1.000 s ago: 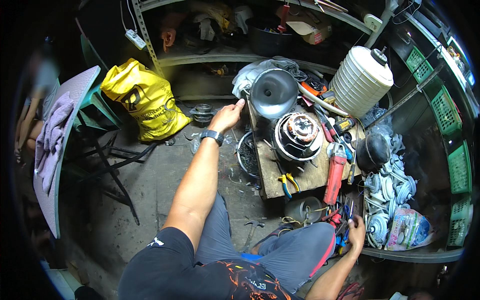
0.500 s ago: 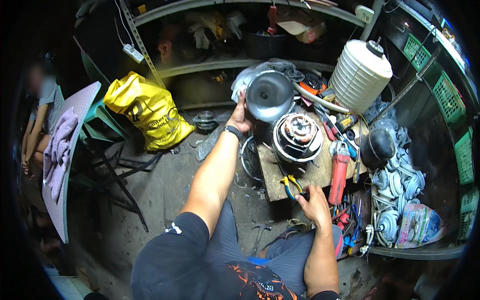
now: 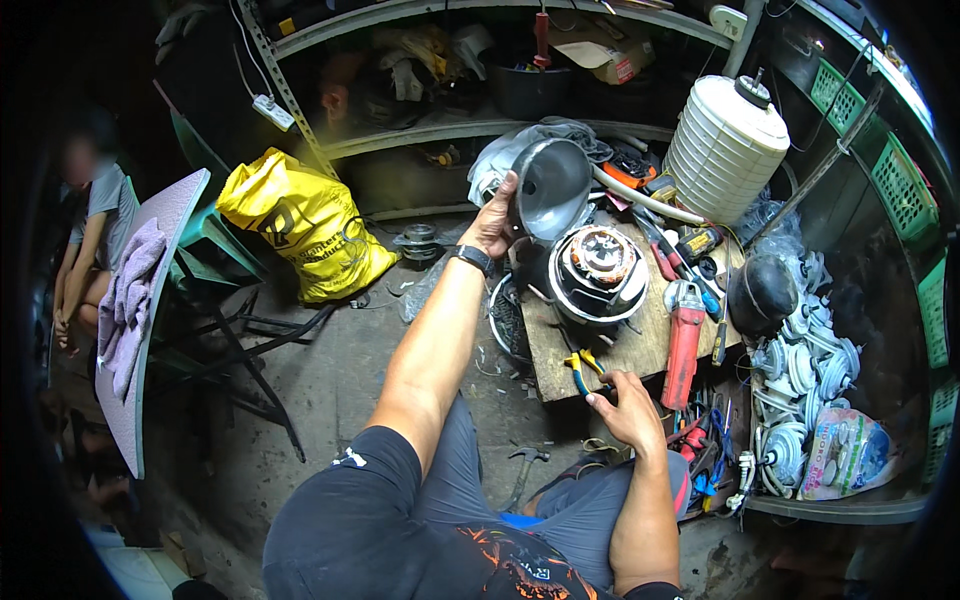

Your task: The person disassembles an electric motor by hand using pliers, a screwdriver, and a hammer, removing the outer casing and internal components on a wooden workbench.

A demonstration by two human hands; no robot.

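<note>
My left hand (image 3: 493,220) grips the rim of a grey metal bowl-shaped motor cover (image 3: 552,187), holding it tilted above the wooden bench (image 3: 640,345). On the bench below it stands a round motor (image 3: 598,270) with copper windings showing. My right hand (image 3: 628,408) rests at the bench's near edge, its fingers closed on the handles of yellow-and-blue pliers (image 3: 580,368).
A red angle grinder (image 3: 684,340) and screwdrivers lie on the bench's right side. A white ribbed canister (image 3: 723,150), a black dome (image 3: 760,292) and several fan motors (image 3: 800,370) stand to the right. A yellow bag (image 3: 305,235), a hammer (image 3: 522,470) and a seated person (image 3: 90,230) are at left.
My left hand has lifted and tilted the grey cover higher. My right hand came up from the floor at lower right to the bench edge and took hold of the pliers.
</note>
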